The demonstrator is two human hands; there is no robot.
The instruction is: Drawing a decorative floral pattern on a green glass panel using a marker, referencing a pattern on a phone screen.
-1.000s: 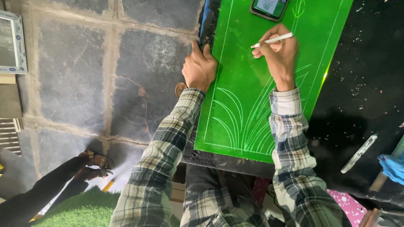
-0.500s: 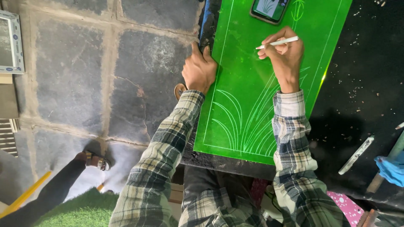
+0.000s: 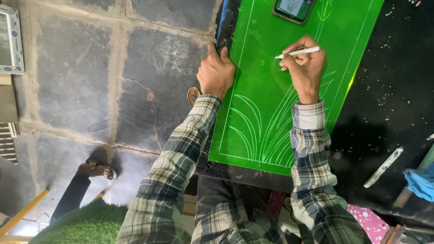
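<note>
Paving of grey stone slabs (image 3: 90, 90) filled the left of the view, and a dark worktop (image 3: 393, 104), flecked with pale chips, filled the right. On the worktop lay a bright green sheet (image 3: 271, 104), its left edge hanging past the table's side; white curved lines like long leaves were drawn over its lower part inside a thin border line. The left hand (image 3: 216, 72) rested on that overhanging edge, fingers together and pressed flat, likely to keep the sheet from sliding under the strokes. The right hand (image 3: 304, 68) hovered over the middle of the sheet, thumb and fingers pinching a slim white pen (image 3: 298, 53) held nearly level, tip pointing left. A phone (image 3: 294, 9) lay at the sheet's top edge showing a plant drawing, placed perhaps as a pattern to copy. A white stick-like tool (image 3: 383, 167) and a blue cloth (image 3: 418, 183) lay off to the right.

Against the picture of a second before, the right hand had slid slightly rightward and down, and the pen had swung from slanted to almost level. The left hand had stayed put.
</note>
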